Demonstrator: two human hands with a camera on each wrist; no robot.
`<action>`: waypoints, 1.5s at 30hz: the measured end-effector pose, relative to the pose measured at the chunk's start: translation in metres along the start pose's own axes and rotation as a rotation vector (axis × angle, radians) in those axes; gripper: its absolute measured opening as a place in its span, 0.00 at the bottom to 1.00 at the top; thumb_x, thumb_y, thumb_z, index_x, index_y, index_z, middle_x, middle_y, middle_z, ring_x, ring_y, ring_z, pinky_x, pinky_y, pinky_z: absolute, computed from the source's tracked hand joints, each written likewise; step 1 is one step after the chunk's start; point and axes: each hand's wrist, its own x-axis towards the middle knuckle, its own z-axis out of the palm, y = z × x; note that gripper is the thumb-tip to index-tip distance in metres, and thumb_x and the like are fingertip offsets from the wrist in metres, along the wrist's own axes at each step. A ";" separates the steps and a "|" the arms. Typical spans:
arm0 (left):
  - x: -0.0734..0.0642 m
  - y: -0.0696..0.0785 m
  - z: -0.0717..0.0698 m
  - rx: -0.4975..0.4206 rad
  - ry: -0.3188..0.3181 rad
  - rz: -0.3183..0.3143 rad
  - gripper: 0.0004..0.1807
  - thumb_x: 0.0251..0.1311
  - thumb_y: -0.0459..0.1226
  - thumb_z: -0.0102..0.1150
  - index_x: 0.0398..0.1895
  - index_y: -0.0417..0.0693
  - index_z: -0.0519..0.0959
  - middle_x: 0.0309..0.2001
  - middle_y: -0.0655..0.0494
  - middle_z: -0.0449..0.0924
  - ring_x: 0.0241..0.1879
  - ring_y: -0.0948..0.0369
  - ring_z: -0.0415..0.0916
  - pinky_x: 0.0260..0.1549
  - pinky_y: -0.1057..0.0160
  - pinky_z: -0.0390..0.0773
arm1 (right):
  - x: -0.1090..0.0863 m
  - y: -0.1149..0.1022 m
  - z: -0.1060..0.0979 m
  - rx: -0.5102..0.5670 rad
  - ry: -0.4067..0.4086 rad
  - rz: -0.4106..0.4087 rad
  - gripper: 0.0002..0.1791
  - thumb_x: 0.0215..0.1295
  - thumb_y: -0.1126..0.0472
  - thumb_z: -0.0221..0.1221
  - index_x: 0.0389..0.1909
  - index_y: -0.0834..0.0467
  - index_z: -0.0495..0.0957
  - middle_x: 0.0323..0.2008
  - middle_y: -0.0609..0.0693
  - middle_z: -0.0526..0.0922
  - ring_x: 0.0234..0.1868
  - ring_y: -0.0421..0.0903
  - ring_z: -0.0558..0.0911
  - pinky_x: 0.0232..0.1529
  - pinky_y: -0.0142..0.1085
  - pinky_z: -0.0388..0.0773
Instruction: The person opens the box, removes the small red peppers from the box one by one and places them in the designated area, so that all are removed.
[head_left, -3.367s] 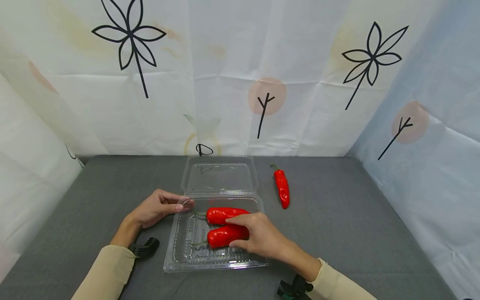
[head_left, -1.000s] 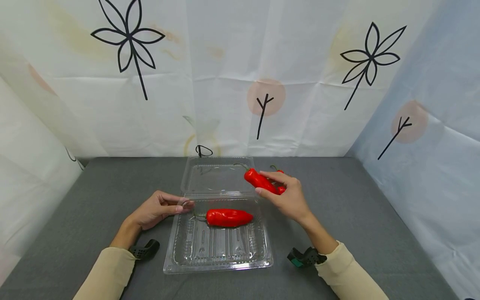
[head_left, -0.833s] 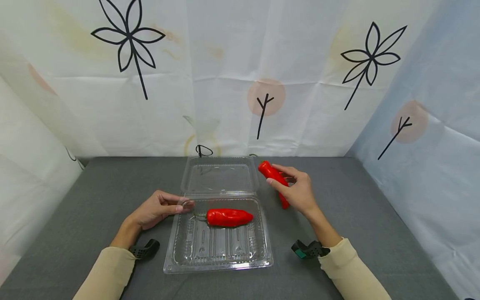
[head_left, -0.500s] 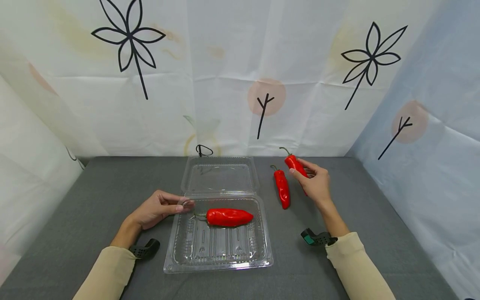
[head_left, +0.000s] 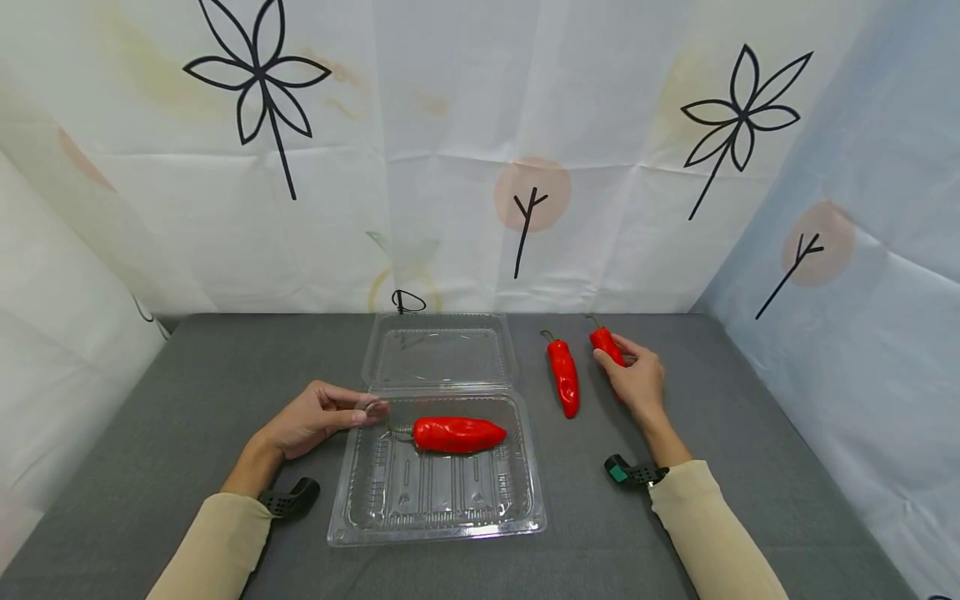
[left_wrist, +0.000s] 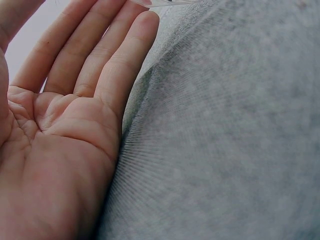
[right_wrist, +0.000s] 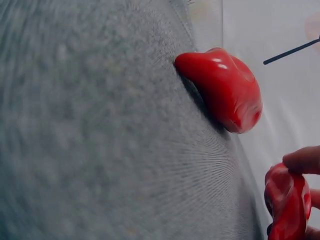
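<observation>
Fingers and thumb of my left hand [head_left: 315,418] pinch the upper left corner of a clear plastic clamshell container [head_left: 343,512]. Its lid lies folded back. One red chili pepper [head_left: 459,435] rests crosswise in the tray, stem to the left. To the right of the container, a second red chili pepper [head_left: 564,380] lies on the cloth. My right hand [head_left: 639,379] grips a third red chili pepper [head_left: 606,343] just right of that one, at the table's surface or slightly above it. In the right wrist view thumb and fingers hold this pepper [right_wrist: 289,202]; part of it is out of frame.
A grey cloth [head_left: 750,483] covers the table. At the back stands a white printed sheet [head_left: 450,167], and a pale blue one [head_left: 885,333] hangs at the right. The clear lid [head_left: 442,350] reaches almost to the back edge.
My right hand took a pepper from the container, carried it over the one on the cloth, then lowered it to the right of that one. My left hand has stayed put.
</observation>
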 end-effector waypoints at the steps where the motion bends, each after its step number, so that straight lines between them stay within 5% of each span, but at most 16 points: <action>1: 0.000 0.000 0.000 -0.002 -0.008 0.007 0.19 0.69 0.21 0.53 0.62 0.26 0.75 0.57 0.41 0.82 0.60 0.52 0.79 0.61 0.57 0.76 | 0.000 0.001 0.001 -0.001 -0.002 0.003 0.28 0.67 0.52 0.66 0.64 0.59 0.79 0.55 0.63 0.81 0.46 0.58 0.81 0.41 0.41 0.75; 14: 0.000 0.000 0.000 -0.026 -0.029 0.024 0.18 0.70 0.21 0.52 0.62 0.25 0.74 0.57 0.41 0.82 0.60 0.52 0.79 0.61 0.57 0.76 | -0.004 -0.002 0.003 -0.050 -0.050 0.024 0.29 0.69 0.54 0.63 0.65 0.66 0.75 0.59 0.68 0.78 0.56 0.62 0.75 0.57 0.55 0.69; 21: -0.001 -0.002 0.000 -0.011 0.006 -0.011 0.18 0.69 0.21 0.54 0.61 0.30 0.78 0.56 0.42 0.82 0.59 0.51 0.79 0.60 0.57 0.77 | -0.004 -0.003 0.002 -0.062 -0.062 0.024 0.30 0.68 0.54 0.63 0.65 0.67 0.74 0.59 0.68 0.77 0.56 0.62 0.75 0.56 0.55 0.69; 34: 0.000 -0.001 0.000 -0.004 -0.035 0.026 0.19 0.70 0.22 0.53 0.62 0.25 0.74 0.57 0.42 0.82 0.60 0.51 0.79 0.61 0.58 0.76 | -0.003 -0.011 -0.005 -0.057 -0.053 0.041 0.30 0.69 0.53 0.63 0.67 0.65 0.73 0.59 0.67 0.77 0.59 0.63 0.77 0.59 0.56 0.73; 45: 0.000 0.000 0.001 -0.007 -0.022 0.015 0.19 0.70 0.21 0.53 0.62 0.26 0.75 0.57 0.42 0.82 0.60 0.52 0.79 0.61 0.58 0.76 | -0.006 -0.028 -0.013 -0.044 -0.055 -0.019 0.31 0.69 0.51 0.64 0.68 0.63 0.73 0.59 0.65 0.75 0.60 0.61 0.74 0.59 0.56 0.72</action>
